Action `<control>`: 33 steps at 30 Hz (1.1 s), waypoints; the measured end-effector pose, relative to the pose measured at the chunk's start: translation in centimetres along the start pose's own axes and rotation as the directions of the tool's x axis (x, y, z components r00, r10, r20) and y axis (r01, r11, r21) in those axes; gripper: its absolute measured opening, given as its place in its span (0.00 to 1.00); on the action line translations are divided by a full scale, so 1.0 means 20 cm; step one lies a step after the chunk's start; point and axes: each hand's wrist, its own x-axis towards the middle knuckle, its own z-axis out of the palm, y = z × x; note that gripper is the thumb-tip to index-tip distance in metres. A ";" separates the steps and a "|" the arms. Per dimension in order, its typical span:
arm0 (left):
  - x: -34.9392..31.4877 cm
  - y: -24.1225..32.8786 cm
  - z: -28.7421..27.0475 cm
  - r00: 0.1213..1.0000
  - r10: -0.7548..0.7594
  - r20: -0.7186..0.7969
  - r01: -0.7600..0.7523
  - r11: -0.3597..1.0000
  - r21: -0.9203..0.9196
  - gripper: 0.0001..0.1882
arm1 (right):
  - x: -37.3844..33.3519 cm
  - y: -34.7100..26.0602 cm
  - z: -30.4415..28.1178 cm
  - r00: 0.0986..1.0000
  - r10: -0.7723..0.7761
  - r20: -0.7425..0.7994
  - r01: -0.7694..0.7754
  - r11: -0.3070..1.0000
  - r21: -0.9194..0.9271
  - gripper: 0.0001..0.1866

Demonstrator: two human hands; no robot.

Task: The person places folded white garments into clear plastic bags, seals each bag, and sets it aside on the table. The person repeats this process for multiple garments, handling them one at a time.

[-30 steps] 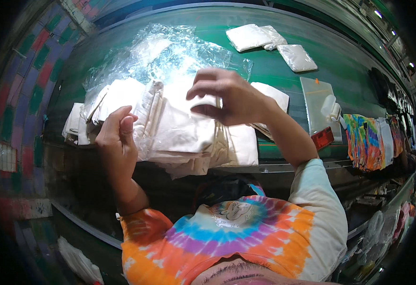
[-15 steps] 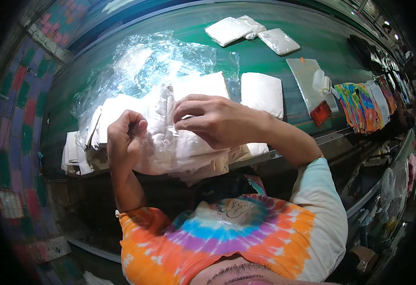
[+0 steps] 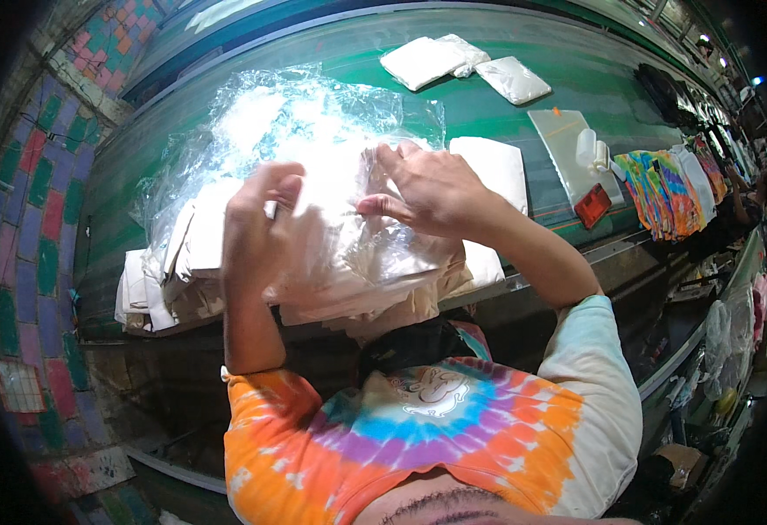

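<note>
A clear plastic bag [image 3: 370, 249] with folded white cloth inside lies before me, on top of a stack of folded white cloth [image 3: 414, 302] at the table's near edge. My right hand [image 3: 427, 188] is at the bag's upper right part, fingers bent over the film and thumb lower down, gripping it. At the bag's left side my left hand [image 3: 261, 210] is raised, its fingers curled and smeared by motion. Whether it holds any film cannot be made out. Just beyond both hands spreads a heap of loose clear plastic bags [image 3: 261, 109], shiny with glare.
More folded white cloths [image 3: 143, 293] sit at left, and another white bundle [image 3: 493, 171] lies right of my hand. Bagged white packs [image 3: 423, 63] rest farther back on the green table [image 3: 576, 79]. At right are a clear sheet [image 3: 554, 140], a red item [image 3: 592, 206] and tie-dyed cloths [image 3: 663, 192].
My right hand has moved right and away from me, drawing up the film. The left hand has risen and shifted slightly right. The bagged cloth has shifted right.
</note>
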 end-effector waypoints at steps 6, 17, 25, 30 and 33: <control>-0.03 -0.58 -0.07 0.677 -0.679 0.285 0.552 0.724 0.414 0.26 | 0.12 0.11 0.13 0.993 -0.117 -0.024 0.113 0.987 -0.111 0.34; -0.11 -0.71 0.00 0.770 -0.615 0.169 0.456 0.345 -0.820 0.21 | 0.23 0.37 0.09 0.990 -0.138 0.020 0.068 0.603 0.795 0.33; 0.09 -0.45 0.10 0.754 -0.649 -0.103 0.065 0.230 -0.971 0.13 | 0.38 0.44 0.18 0.941 0.051 -0.336 0.235 0.616 0.752 0.27; 0.14 -0.26 0.18 0.723 -0.238 -0.648 -0.079 0.904 -0.421 0.13 | 0.34 0.52 0.14 1.000 0.017 -0.024 0.020 0.211 0.977 0.33; 0.16 -0.18 0.14 0.748 0.035 -0.663 -0.128 0.987 -0.093 0.14 | 0.30 0.53 0.07 0.998 0.039 -0.049 0.038 0.239 0.970 0.30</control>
